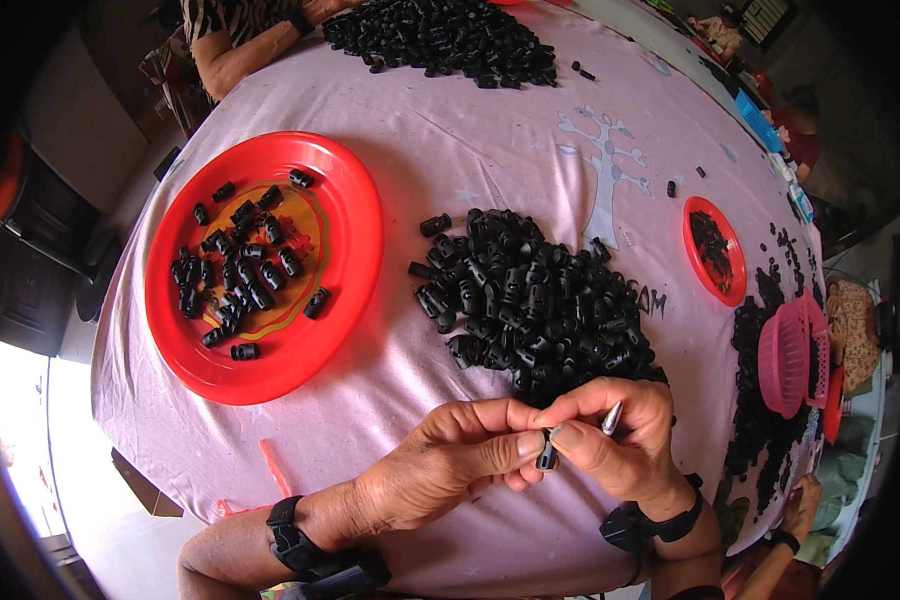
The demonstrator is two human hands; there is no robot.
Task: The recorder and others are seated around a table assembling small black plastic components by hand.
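Left hand and right hand meet at lower center, pinching one small black part between thumbs, long axis near upright; right also grips silver pointed tool. Black pile lies just above, right hand nearer.

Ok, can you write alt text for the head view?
A left hand and right hand pinch a black slotted piece, the right also holding a silver pointed tool. Beyond them, a heap of black cylinders lies on a pink tablecloth, with a red plate of more at left.
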